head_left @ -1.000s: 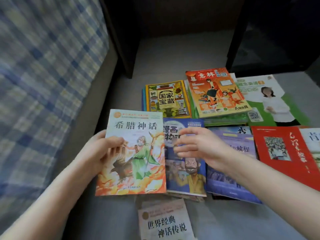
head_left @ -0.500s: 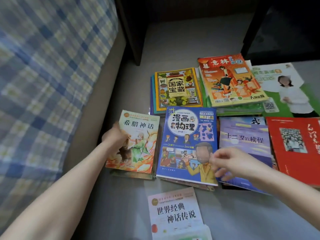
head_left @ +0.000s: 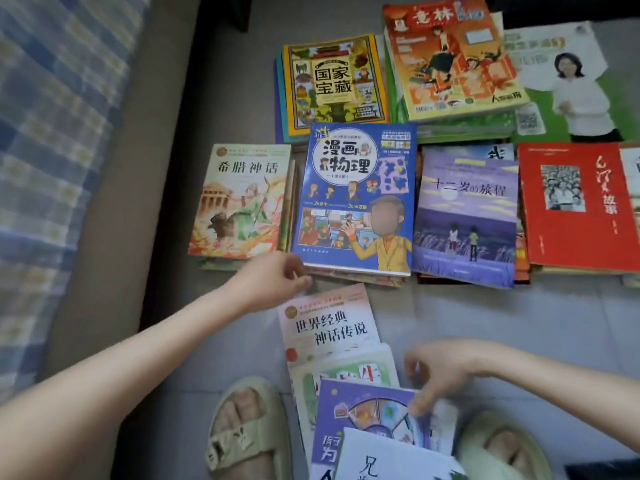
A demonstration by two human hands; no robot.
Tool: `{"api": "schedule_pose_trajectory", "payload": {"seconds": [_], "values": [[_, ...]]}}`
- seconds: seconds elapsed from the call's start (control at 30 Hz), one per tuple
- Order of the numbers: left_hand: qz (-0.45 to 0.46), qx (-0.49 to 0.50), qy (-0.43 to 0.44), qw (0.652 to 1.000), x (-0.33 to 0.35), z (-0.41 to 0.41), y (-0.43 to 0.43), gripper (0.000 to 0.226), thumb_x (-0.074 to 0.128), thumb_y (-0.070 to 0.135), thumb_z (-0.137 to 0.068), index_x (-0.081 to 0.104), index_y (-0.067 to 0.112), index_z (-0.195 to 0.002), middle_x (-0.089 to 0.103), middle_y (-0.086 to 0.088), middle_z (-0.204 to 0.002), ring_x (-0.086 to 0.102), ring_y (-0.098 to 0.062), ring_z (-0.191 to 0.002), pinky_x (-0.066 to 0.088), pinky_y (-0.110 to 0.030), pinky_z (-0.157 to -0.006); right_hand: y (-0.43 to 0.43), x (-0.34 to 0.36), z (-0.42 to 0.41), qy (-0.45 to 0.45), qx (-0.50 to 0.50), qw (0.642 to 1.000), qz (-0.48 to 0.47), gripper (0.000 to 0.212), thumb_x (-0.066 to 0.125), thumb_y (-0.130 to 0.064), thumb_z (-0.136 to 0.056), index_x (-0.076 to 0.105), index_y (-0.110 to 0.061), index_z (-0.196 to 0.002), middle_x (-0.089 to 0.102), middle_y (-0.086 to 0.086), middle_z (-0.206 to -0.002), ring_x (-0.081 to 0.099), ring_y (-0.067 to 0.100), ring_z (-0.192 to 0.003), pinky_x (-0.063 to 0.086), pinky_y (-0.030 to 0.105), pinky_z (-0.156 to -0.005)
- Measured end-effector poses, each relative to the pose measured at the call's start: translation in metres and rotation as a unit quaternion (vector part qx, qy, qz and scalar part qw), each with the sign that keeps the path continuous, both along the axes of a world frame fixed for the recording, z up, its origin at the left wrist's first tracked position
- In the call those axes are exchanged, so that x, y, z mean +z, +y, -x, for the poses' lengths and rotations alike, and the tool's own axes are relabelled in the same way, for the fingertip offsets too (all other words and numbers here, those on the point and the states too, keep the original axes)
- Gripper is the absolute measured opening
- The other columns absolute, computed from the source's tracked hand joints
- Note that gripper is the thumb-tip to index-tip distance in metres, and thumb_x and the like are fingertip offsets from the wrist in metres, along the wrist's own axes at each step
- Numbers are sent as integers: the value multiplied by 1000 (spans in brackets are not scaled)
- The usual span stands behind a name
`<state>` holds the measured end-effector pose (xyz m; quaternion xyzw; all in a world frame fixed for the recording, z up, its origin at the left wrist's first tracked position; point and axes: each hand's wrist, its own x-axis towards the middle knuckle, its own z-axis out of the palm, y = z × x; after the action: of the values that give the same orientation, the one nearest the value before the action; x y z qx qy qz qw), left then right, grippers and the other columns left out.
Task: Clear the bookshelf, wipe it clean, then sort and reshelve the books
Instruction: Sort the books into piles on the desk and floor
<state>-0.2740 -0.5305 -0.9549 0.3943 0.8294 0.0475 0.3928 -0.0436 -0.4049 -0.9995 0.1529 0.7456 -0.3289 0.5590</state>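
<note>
Books lie in stacks on the grey floor. The Greek myths book (head_left: 239,202) lies flat on a low stack at the left of the row, beside the blue comic physics book (head_left: 356,199). My left hand (head_left: 273,282) hovers with loosely curled fingers just above the top edge of the pink-white myths book (head_left: 329,327), holding nothing. My right hand (head_left: 436,375) reaches down to a near pile and pinches the right edge of the purple book (head_left: 360,414). A white book (head_left: 381,462) overlaps its lower part.
Further stacks carry a yellow book (head_left: 332,81), an orange magazine (head_left: 450,60), a green-white book (head_left: 568,81), a violet book (head_left: 464,213) and a red book (head_left: 575,202). A plaid-covered bed (head_left: 52,133) runs along the left. My sandalled feet (head_left: 242,431) flank the near pile.
My left hand let go of the Greek myths book, now lying on its stack, and drew back. My right hand dropped to the near pile and took the purple book's edge. The view tilted down.
</note>
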Motion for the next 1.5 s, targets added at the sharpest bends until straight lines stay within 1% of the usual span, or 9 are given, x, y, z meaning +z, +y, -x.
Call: {"api": "schedule_pose_trajectory", "payload": {"seconds": [0.23, 0.47, 0.6, 0.7, 0.9, 1.0, 1.1, 1.2, 1.5], "values": [[181, -144, -162, 959, -39, -52, -37, 45, 49, 53, -94, 61, 18, -121, 64, 3, -121, 59, -15, -109, 45, -25, -94, -18, -19, -31, 51, -66, 995, 57, 12, 72, -28, -84, 67, -20, -91, 60, -10, -82, 53, 10, -76, 36, 16, -58], [137, 31, -291, 946, -47, -48, -49, 57, 43, 74, -79, 62, 23, -96, 61, 6, -89, 51, -10, -75, 39, -20, -69, 12, 8, -20, 127, -218, 957, 142, 19, 74, -22, -83, 61, -24, -70, 62, -13, -69, 54, 2, -68, 41, 25, -65], [10, 178, -338, 924, -31, -37, -34, 80, 34, 77, -81, 68, 11, -109, 73, 0, -99, 66, -21, -88, 49, -27, -87, 55, 39, -2, 172, -288, 927, 168, 7, 74, -24, -83, 70, -20, -80, 71, -5, -81, 62, 10, -77, 44, 31, -72], [-68, 230, -422, 874, -10, -26, -20, 63, 47, 68, -84, 67, 15, -113, 72, -7, -109, 68, -21, -95, 53, -29, -86, 78, 58, 9, 182, -346, 898, 202, 26, 69, -22, -83, 69, -5, -103, 74, 7, -101, 70, 19, -90, 55, 31, -79], [-127, 214, -405, 880, 15, -25, -4, 40, 66, 32, -81, 58, 24, -119, 70, 9, -114, 66, -8, -104, 50, -25, -87, 113, 78, 25, 232, -456, 835, 203, 63, 81, -40, -66, 64, 5, -107, 70, 21, -106, 68, 31, -93, 55, 40, -82], [-128, 274, -438, 846, 21, -21, 1, 41, 74, 24, -81, 61, 11, -117, 71, -9, -113, 67, -31, -105, 49, -49, -96, 121, 82, 31, 238, -518, 792, 218, 40, 81, -28, -72, 68, 0, -97, 74, 16, -93, 72, 23, -77, 58, 30, -70], [-141, 326, -455, 817, 28, -18, 8, 37, 74, 23, -79, 63, 9, -111, 71, -16, -108, 69, -34, -95, 55, -49, -86, 121, 82, 33, 266, -595, 729, 208, 19, 71, -26, -74, 69, -9, -83, 73, 7, -74, 68, 15, -60, 55, 24, -51], [-157, 378, -473, 781, 36, -23, 17, 32, 61, 22, -84, 63, 9, -113, 71, -16, -107, 70, -32, -92, 57, -43, -77, 111, 71, 31, 278, -659, 641, 278, 56, 96, -35, -39, 76, -13, -86, 74, 9, -88, 72, 19, -72, 57, 29, -58], [-187, 410, -432, 781, 48, -14, 44, 23, 57, 15, -92, 61, 9, -114, 73, -17, -102, 72, -32, -85, 59, -45, -72, 90, 64, 33, 306, -697, 629, 158, 22, 48, -6, -96, 63, -12, -111, 74, 4, -101, 72, 16, -85, 57, 31, -67]]}}
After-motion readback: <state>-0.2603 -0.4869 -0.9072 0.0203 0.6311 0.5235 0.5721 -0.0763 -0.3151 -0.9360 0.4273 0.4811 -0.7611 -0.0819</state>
